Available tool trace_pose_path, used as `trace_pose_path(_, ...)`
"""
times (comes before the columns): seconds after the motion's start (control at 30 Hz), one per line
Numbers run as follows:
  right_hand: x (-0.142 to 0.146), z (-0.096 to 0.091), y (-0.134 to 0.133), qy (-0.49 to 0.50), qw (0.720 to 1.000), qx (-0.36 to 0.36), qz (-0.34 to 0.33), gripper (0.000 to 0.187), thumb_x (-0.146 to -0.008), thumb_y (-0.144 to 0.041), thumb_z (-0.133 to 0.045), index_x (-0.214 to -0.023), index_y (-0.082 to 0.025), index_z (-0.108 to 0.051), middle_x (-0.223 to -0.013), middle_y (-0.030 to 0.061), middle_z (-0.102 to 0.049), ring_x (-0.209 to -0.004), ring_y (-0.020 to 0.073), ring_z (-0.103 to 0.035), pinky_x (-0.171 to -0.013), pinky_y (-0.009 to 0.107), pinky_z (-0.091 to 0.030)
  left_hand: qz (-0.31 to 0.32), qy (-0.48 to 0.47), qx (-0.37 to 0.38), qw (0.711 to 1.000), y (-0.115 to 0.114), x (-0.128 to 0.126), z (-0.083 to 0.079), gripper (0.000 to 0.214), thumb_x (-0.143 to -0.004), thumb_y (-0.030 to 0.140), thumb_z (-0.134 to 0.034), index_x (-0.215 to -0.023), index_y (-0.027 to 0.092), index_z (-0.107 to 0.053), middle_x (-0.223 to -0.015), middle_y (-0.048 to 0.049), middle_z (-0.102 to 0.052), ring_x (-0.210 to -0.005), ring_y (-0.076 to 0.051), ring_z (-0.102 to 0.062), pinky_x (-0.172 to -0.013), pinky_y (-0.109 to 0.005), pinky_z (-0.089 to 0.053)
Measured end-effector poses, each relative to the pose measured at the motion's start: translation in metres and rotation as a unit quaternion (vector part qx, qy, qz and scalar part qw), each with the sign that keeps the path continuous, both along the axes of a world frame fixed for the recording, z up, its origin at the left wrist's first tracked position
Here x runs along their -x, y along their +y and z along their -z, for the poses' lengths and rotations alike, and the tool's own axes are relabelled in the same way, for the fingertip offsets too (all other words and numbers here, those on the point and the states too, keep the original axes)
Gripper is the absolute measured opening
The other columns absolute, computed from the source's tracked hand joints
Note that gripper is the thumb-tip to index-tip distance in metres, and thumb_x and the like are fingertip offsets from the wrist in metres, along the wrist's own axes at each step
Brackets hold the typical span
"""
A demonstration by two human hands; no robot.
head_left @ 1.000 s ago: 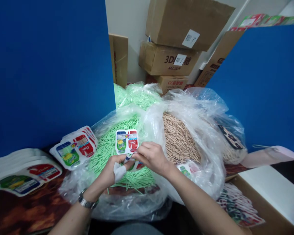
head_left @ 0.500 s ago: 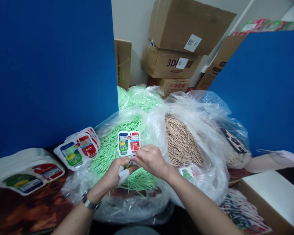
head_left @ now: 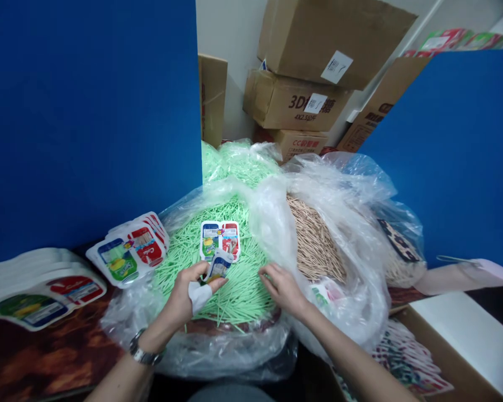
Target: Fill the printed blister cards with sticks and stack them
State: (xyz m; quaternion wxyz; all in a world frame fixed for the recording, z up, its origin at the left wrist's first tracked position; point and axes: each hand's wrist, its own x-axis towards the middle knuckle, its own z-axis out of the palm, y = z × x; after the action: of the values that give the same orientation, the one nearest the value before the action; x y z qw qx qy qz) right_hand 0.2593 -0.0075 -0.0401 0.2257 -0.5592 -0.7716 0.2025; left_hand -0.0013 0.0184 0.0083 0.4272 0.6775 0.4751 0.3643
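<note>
My left hand (head_left: pixel 189 295) is closed on a small printed packet (head_left: pixel 220 263), blue and silver, with a white flap folded against the palm. It hovers over a heap of thin green candy sticks (head_left: pixel 238 304) in an open clear plastic bag. Just beyond the packet, a Sprite-and-Cola printed double packet (head_left: pixel 212 234) lies flat on the sticks. My right hand (head_left: pixel 285 290) is low at the heap's right edge, fingers bent and slightly apart, with nothing visible in them. Whether its fingertips touch the sticks, I cannot tell.
Printed packets (head_left: pixel 128 258) lie stacked to the left, beside a larger stack (head_left: pixel 37 296). Brown sticks (head_left: pixel 316 240) fill another bag at right. An open carton (head_left: pixel 465 352) holds finished-looking packs. Cardboard boxes (head_left: pixel 295 100) stand behind, between blue panels (head_left: pixel 88 111).
My hands have parted: the right has let go of the packet and moved right and down to the green sticks. My left hand has shifted slightly left, still holding the packet.
</note>
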Motion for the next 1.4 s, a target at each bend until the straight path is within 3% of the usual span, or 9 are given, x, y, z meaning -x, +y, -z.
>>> trace_pose_path(0.2,-0.016,0.007,-0.011,-0.25,0.956,-0.03,-0.15,0.02,-0.083,-0.017,-0.056,-0.103,-0.019,-0.057,-0.097,0.0082,-0.06,-0.091,0.023,-0.054,-0.078,0.035,-0.044,-0.001,-0.002,0.002,1.0,-0.004,-0.011,0.003,0.016,-0.076,0.03,-0.067,-0.075,0.014,-0.067,-0.069,-0.0004,-0.062,-0.065,-0.016,-0.055,-0.06,-0.025,-0.043)
trace_pose_path(0.33,0.005,0.016,-0.017,-0.379,0.906,-0.098,-0.159,0.012,-0.087,-0.014,-0.051,-0.097,-0.017,-0.056,-0.086,0.0077,-0.058,-0.083,0.0237,-0.052,-0.074,0.038,-0.042,0.013,-0.01,0.016,1.0,-0.006,-0.016,0.007,0.019,-0.078,0.033,-0.065,-0.076,0.014,-0.066,-0.07,-0.0005,-0.06,-0.067,-0.016,-0.053,-0.062,-0.025,-0.043)
trace_pose_path(0.53,0.017,0.014,-0.015,-0.438,0.864,-0.157,-0.191,0.011,-0.088,-0.014,-0.048,-0.092,-0.016,-0.059,-0.083,0.0085,-0.058,-0.08,0.0247,-0.051,-0.078,0.041,-0.04,0.015,-0.009,0.011,1.0,-0.007,-0.018,0.016,0.02,-0.079,0.034,-0.065,-0.079,0.013,-0.066,-0.07,0.0,-0.057,-0.066,-0.016,-0.051,-0.063,-0.026,-0.042)
trace_pose_path(0.9,-0.005,0.024,-0.003,-0.392,0.889,-0.125,-0.201,0.009,-0.087,-0.011,-0.048,-0.086,-0.018,-0.055,-0.081,0.0067,-0.057,-0.079,0.0224,-0.053,-0.073,0.036,-0.041,0.005,-0.001,0.0,1.0,-0.01,-0.015,0.008,0.019,-0.079,0.032,-0.064,-0.076,0.014,-0.065,-0.068,0.0002,-0.058,-0.064,-0.016,-0.052,-0.061,-0.026,-0.042)
trace_pose_path(1.03,-0.019,0.015,-0.001,-0.267,0.953,-0.049,-0.136,0.014,-0.087,-0.008,-0.043,-0.086,-0.018,-0.053,-0.081,0.0057,-0.059,-0.075,0.0198,-0.054,-0.067,0.031,-0.041,0.0,-0.028,0.02,0.999,-0.005,-0.012,0.012,0.021,-0.079,0.035,-0.064,-0.081,0.014,-0.067,-0.073,-0.0019,-0.063,-0.069,-0.018,-0.056,-0.063,-0.027,-0.044)
trace_pose_path(1.1,-0.02,0.008,-0.002,-0.119,0.988,0.024,-0.091,0.011,-0.091,-0.015,-0.041,-0.089,-0.02,-0.051,-0.075,0.002,-0.058,-0.068,0.0175,-0.052,-0.062,0.029,-0.041,-0.006,-0.038,0.028,0.999,-0.002,-0.012,0.018,0.022,-0.079,0.035,-0.065,-0.081,0.014,-0.068,-0.072,-0.0023,-0.063,-0.068,-0.018,-0.057,-0.062,-0.027,-0.044)
trace_pose_path(1.17,-0.017,0.003,-0.002,0.075,0.99,0.113,-0.036,0.014,-0.095,-0.029,-0.039,-0.089,-0.021,-0.049,-0.068,-0.002,-0.054,-0.062,0.0153,-0.051,-0.06,0.028,-0.041,-0.01,-0.046,0.033,0.998,-0.001,-0.013,0.025,0.023,-0.078,0.035,-0.065,-0.083,0.013,-0.069,-0.072,-0.0027,-0.065,-0.069,-0.019,-0.058,-0.062,-0.027,-0.045)
trace_pose_path(1.3,-0.001,-0.002,-0.001,0.416,0.87,0.258,0.053,0.031,-0.088,-0.052,-0.05,-0.087,-0.021,-0.051,-0.068,-0.0046,-0.048,-0.059,0.0115,-0.048,-0.059,0.026,-0.04,-0.009,-0.049,0.032,0.998,-0.002,-0.016,0.031,0.023,-0.079,0.035,-0.065,-0.084,0.013,-0.07,-0.074,-0.0035,-0.066,-0.069,-0.02,-0.059,-0.063,-0.028,-0.046)
trace_pose_path(1.4,0.007,-0.003,0.001,0.495,0.812,0.302,0.065,0.036,-0.082,-0.053,-0.058,-0.093,-0.02,-0.053,-0.071,-0.0042,-0.047,-0.06,0.0104,-0.048,-0.061,0.025,-0.039,-0.014,-0.043,0.019,0.999,-0.005,-0.016,0.029,0.021,-0.079,0.033,-0.065,-0.082,0.013,-0.069,-0.073,-0.0028,-0.065,-0.068,-0.019,-0.058,-0.062,-0.027,-0.045)
